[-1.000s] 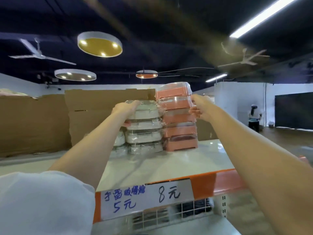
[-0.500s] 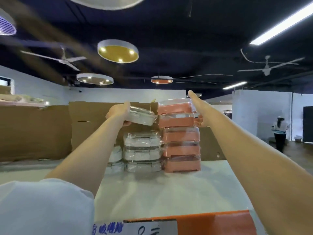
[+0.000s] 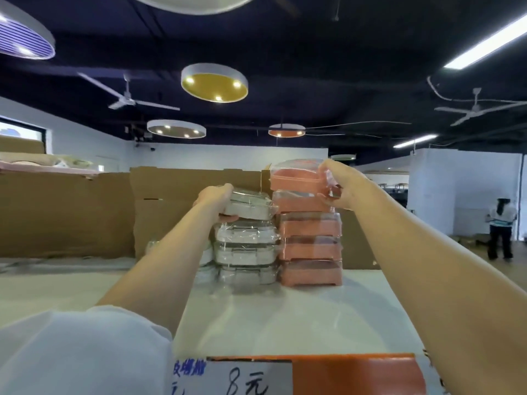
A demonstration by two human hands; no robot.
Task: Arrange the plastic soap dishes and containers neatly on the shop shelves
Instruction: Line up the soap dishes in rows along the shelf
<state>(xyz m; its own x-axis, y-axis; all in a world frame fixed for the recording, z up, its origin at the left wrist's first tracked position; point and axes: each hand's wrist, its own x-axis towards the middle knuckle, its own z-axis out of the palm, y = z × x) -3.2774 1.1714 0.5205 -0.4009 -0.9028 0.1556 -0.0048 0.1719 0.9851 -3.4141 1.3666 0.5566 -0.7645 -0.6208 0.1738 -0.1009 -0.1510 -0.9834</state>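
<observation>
**At frame centre, both hands on the top dishes of two stacks**

Just left of centre, our left hand (image 3: 214, 198) grips the left end of a white soap dish (image 3: 251, 206) wrapped in clear film: fingers curl over its top edge and the thumb presses from below. That dish sits tilted on top of the white stack (image 3: 245, 252), its right end touching the neighbouring column. Right of centre, our right hand (image 3: 339, 185) pinches the right end of the top orange soap dish (image 3: 295, 178), fingers over its upper corner and thumb lower down against crinkled film. This dish rests on the orange stack (image 3: 310, 246), which stands just beside the white one and reaches higher.

Both stacks stand on the pale shelf (image 3: 271, 315), near its back. Behind them runs a cardboard wall (image 3: 85, 212). At the bottom edge of the frame, an orange shelf rail (image 3: 356, 374) carries a price label (image 3: 245, 379) with blue handwriting. A white sleeve (image 3: 71, 352) fills the lower left corner. At the far right, another person (image 3: 499, 228) stands in the background.
</observation>
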